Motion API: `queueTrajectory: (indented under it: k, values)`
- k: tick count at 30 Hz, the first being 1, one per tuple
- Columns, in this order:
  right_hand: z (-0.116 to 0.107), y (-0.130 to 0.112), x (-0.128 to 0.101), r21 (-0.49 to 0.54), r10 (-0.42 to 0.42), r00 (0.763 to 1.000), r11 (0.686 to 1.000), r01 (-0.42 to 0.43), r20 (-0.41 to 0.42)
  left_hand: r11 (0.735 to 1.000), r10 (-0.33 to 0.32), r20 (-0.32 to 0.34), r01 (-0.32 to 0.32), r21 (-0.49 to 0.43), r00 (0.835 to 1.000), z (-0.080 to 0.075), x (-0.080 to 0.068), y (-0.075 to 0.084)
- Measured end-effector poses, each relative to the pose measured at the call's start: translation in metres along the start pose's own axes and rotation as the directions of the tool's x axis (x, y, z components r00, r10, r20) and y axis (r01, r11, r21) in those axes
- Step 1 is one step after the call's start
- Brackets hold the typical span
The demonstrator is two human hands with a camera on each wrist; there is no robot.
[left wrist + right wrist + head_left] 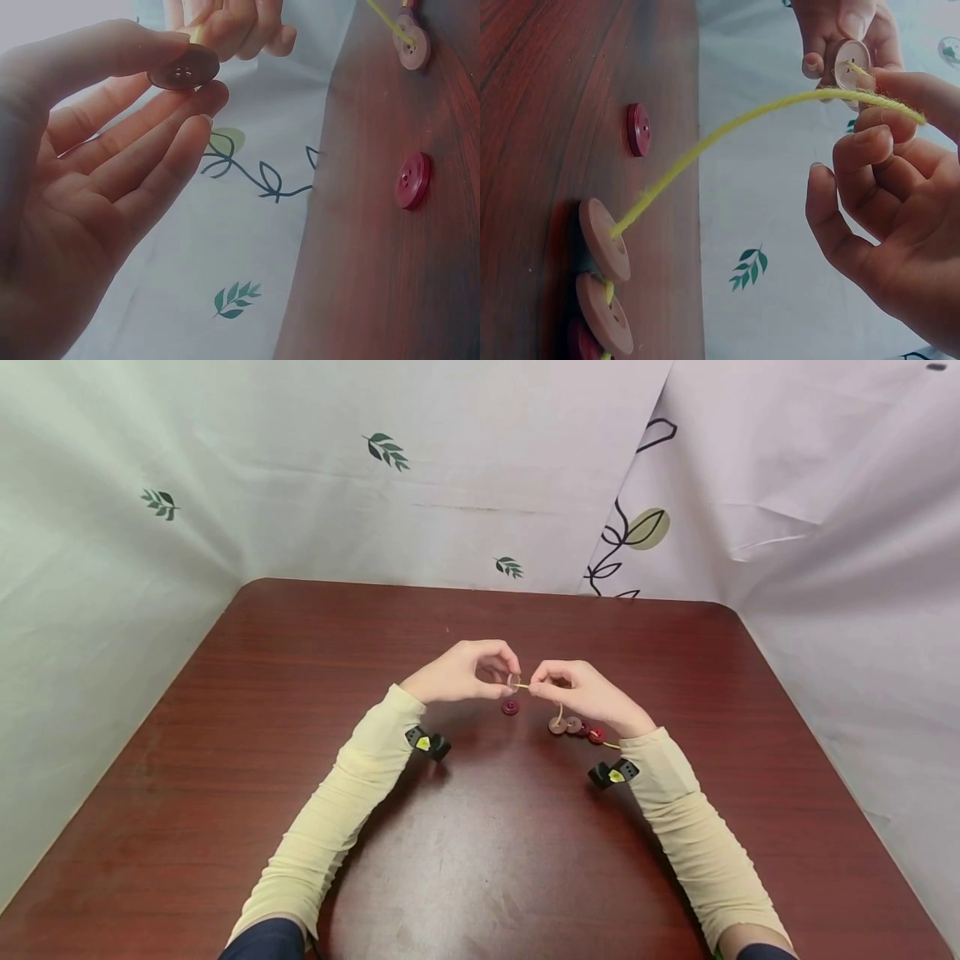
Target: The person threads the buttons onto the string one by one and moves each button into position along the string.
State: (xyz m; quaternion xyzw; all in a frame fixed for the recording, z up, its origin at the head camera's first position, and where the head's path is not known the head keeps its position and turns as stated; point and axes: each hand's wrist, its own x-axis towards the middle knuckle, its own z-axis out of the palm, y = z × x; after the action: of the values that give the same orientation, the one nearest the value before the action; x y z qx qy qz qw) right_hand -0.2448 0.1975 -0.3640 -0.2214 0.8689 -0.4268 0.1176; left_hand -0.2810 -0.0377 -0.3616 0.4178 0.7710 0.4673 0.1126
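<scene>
dark red-brown table (300, 693), leaf-print sheets (150, 568) hung as walls on three sides, plain backdrop so small parts stand out.

my left hand (461, 672) is lifted just off the table, thumb and fingertips pinching a pale button (184, 69) by its rim. rim grip keeps the holes unobstructed and the face turned toward my other hand. remaining fingers loosely extended below it, holding nothing.

a loose dark red button (511, 707) lies flat on the table just under and between my hands, apart from the rest, within easy reach.

my right hand (588, 693) pinches the yellow yarn (727, 131) near its free end between thumb and forefinger, so the tip stays stiff and aimable. tip sits right at the pale button's holes; can't tell if it's through. other fingers curled in, out of the way.

the yarn arcs down from that pinch to the strung buttons (573, 727), tan ones then red, resting on the table just beside my right wrist. table carries their weight, so the yarn stays slack.
</scene>
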Motion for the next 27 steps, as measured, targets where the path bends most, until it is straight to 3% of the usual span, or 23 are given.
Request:
queueTrajectory:
  k: [15, 21, 27]
  values:
    - [0.0045, -0.0038, -0.0012, 0.048, 0.02, 0.999, 0.999, -0.022, 0.029, 0.999, 0.032, 0.011, -0.033, 0.04, 0.999, 0.0064, 0.0027, 0.0055]
    - [0.0043, -0.0045, -0.0022, 0.066, 0.029, 0.999, 0.997, -0.031, 0.04, 0.996, 0.039, -0.033, -0.036, 0.082, 0.999, 0.0065, 0.0026, 0.0062]
    - [0.0051, -0.0042, -0.0009, 0.043, -0.024, 0.999, 0.999, 0.023, 0.03, 0.989, 0.114, -0.072, -0.106, 0.106, 0.991, 0.0091, 0.0032, 0.0062]
